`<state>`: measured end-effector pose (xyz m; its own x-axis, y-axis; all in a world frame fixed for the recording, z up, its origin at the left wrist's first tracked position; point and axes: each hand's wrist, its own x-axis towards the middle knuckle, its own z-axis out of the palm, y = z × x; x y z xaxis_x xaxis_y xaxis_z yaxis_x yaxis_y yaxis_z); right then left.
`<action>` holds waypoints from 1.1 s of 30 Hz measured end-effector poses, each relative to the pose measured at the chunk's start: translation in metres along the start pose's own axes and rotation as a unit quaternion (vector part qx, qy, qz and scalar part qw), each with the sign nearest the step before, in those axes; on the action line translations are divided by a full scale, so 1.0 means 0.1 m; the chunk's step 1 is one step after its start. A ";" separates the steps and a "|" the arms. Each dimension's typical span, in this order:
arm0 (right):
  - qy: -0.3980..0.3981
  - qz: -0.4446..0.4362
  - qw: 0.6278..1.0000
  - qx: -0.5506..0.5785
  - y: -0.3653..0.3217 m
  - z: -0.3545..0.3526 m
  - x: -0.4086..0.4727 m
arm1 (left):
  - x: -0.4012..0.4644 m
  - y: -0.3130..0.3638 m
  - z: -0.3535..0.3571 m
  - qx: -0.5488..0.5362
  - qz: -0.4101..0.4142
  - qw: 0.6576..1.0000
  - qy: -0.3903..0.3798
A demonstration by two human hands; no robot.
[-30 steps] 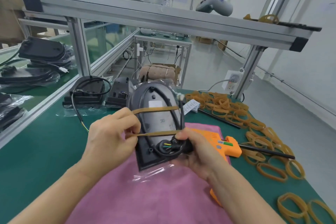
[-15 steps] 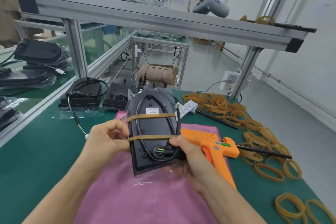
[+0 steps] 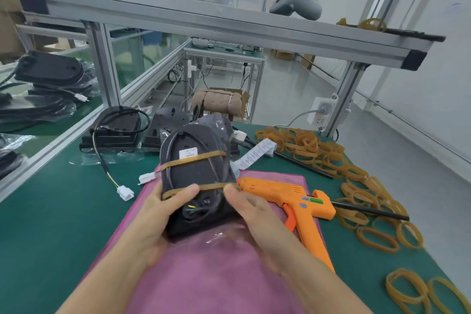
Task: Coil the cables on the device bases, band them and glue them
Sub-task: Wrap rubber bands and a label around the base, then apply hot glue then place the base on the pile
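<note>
hands: left hand (image 3: 155, 214) and right hand (image 3: 251, 211) both grasp the black base (image 3: 197, 181) from its sides at lower centre, thumbs on top near the lower rubber band (image 3: 211, 187)
base: tilted up off the pink cloth (image 3: 216, 283), cable (image 3: 170, 143) looped on its face, upper rubber band (image 3: 196, 159) across the middle, clear plastic wrap hanging under it
label: small white sticker (image 3: 188, 153) on the base, print too small to read
glue gun (image 3: 293, 199): orange, lying on the cloth just right of the right hand, black stick poking out the back
loose bands (image 3: 331, 158): big scatter over the green table (image 3: 51, 224) on the right side
connectors: white plug (image 3: 125, 192) on a cable left of the cloth, another plug (image 3: 146, 178) beside the base
paper strip (image 3: 256, 154): printed, behind the base, unreadable
more bases (image 3: 114, 130): black, at the table's far edge, centre left
shelf: grey handheld device (image 3: 295, 5) up top on the aluminium frame (image 3: 204, 23)
</note>
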<state>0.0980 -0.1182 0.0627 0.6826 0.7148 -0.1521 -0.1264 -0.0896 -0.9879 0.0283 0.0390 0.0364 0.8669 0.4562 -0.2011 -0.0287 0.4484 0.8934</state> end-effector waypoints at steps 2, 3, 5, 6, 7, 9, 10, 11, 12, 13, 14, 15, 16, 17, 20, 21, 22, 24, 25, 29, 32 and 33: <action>0.052 -0.062 0.987 -0.138 -0.04 -0.14 -0.01 | 0.01 0.02 -0.08 -0.048 -0.008 0.999 0.025; 0.097 -0.110 0.967 -0.209 -0.06 -0.21 0.01 | 0.02 0.03 -0.12 -0.049 -0.008 0.998 0.035; 0.143 -0.187 0.931 -0.279 -0.10 -0.30 0.04 | 0.00 0.02 -0.17 -0.035 -0.007 0.999 0.037; 0.135 -0.206 0.919 -0.307 -0.12 -0.32 0.06 | 0.00 0.02 -0.18 -0.026 -0.009 0.999 0.033; 0.114 -0.223 0.909 -0.333 -0.13 -0.33 0.07 | -0.01 0.01 -0.18 -0.018 -0.010 0.999 0.028; 0.077 -0.256 0.882 -0.388 -0.13 -0.33 0.10 | -0.01 0.02 -0.17 -0.005 -0.010 1.000 0.014; 0.064 -0.268 0.869 -0.410 -0.13 -0.34 0.09 | -0.02 0.02 -0.16 0.000 -0.008 1.000 0.009; 0.053 -0.276 0.860 -0.425 -0.14 -0.35 0.09 | -0.02 0.01 -0.15 0.003 -0.006 1.000 0.006; 0.040 -0.280 0.854 -0.437 -0.16 -0.37 0.09 | -0.02 0.01 -0.14 0.004 -0.005 1.000 0.003; 0.024 -0.283 0.847 -0.449 -0.18 -0.39 0.10 | -0.02 0.01 -0.14 0.002 -0.004 1.000 0.001; 0.008 -0.279 0.839 -0.466 -0.19 -0.41 0.10 | -0.02 0.00 -0.13 -0.001 -0.006 1.000 0.000; -0.009 -0.273 0.830 -0.486 -0.20 -0.42 0.11 | -0.03 -0.01 -0.13 -0.003 -0.008 1.000 -0.003; -0.024 -0.265 0.820 -0.506 -0.20 -0.42 0.11 | -0.04 -0.02 -0.12 -0.004 -0.010 1.000 -0.009; -0.038 -0.262 0.810 -0.524 -0.20 -0.43 0.11 | -0.04 -0.02 -0.13 -0.004 -0.009 1.000 -0.017; -0.033 -0.265 0.806 -0.529 -0.13 -0.44 0.09 | -0.05 0.01 -0.15 0.025 -0.011 0.997 -0.065; -0.017 -0.267 0.811 -0.520 -0.11 -0.44 0.08 | -0.04 0.03 -0.16 0.032 -0.011 0.996 -0.086; -0.001 -0.273 0.812 -0.515 -0.10 -0.45 0.08 | -0.03 0.05 -0.16 0.038 -0.006 0.994 -0.100; 0.033 -0.293 0.805 -0.515 -0.09 -0.45 0.08 | -0.02 0.07 -0.16 0.047 -0.003 0.992 -0.121; 0.050 -0.302 0.798 -0.520 -0.09 -0.45 0.08 | -0.01 0.08 -0.16 0.050 -0.005 0.990 -0.128; 0.082 -0.306 0.783 -0.535 -0.13 -0.47 0.12 | 0.03 0.12 -0.17 0.078 -0.005 0.985 -0.154; 0.065 -0.291 0.782 -0.547 -0.13 -0.51 0.16 | 0.06 0.17 -0.19 0.095 -0.024 0.980 -0.171; 0.055 -0.289 0.781 -0.550 -0.13 -0.52 0.17 | 0.06 0.19 -0.20 0.098 -0.032 0.979 -0.175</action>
<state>0.1487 -0.1412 0.0715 0.4619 0.7982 0.3867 0.8803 -0.3593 -0.3098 0.0233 0.0656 0.0439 0.9824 0.1247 -0.1393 0.0973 0.2952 0.9505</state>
